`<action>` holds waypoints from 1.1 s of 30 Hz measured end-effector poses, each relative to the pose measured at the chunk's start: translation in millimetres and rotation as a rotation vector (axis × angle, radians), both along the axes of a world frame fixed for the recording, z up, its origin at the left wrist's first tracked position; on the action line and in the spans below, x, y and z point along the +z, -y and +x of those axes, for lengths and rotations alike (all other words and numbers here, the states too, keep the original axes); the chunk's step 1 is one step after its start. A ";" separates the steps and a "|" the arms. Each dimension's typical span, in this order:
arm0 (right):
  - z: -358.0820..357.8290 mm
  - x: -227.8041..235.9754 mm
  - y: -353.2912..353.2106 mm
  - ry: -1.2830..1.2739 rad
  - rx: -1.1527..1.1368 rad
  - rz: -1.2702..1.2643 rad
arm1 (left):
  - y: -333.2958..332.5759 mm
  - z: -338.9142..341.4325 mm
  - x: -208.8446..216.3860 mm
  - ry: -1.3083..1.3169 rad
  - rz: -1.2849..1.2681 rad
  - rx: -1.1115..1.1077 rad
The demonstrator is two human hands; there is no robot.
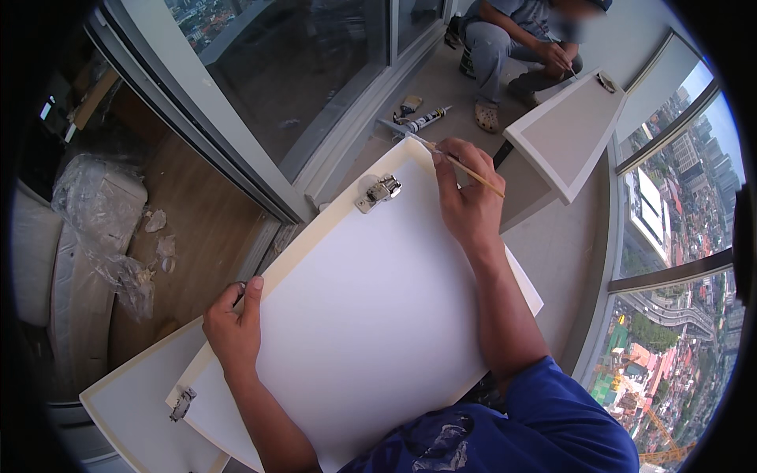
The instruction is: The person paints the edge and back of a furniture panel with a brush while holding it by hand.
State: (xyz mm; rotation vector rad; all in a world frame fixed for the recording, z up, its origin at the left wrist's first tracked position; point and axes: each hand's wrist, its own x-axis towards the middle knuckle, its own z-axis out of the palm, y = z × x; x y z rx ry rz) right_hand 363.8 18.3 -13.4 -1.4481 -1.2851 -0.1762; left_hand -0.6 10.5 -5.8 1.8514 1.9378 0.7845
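brush tip at the panel's top edge

head view: a large white cabinet door panel lies tilted across the middle of the frame, resting on the person's lap at the lower right; a metal hinge sits near its upper edge, a second hinge at its lower left corner; the left hand grips the panel's left edge at centre left, fingers curled over the rim and closed on the panel; the right hand rests on the panel's upper right part, its fingers pinched narrow around a thin wooden brush, whose tip meets the panel's top corner in the upper middle of the frame; a second white panel lies under the first at the lower left; on the floor above the top corner lie a sealant tube and a small tool just beside it; at the upper right another person crouches, hands on a third white panel leaning there; plastic-wrapped bundles lie behind the sliding glass door at the left; city buildings show through the glass railing at the right.
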 end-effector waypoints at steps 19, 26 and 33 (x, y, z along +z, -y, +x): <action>-13.5 -1.6 9.0 -0.144 0.193 -0.080 | 0.1 1.7 1.7 -0.004 0.031 -0.017; -1.2 -0.5 1.3 -0.057 0.042 -0.043 | -0.6 0.1 -0.9 0.005 0.013 -0.004; -5.0 -1.4 1.6 -0.025 0.102 -0.030 | 0.3 2.0 1.6 0.008 0.010 0.001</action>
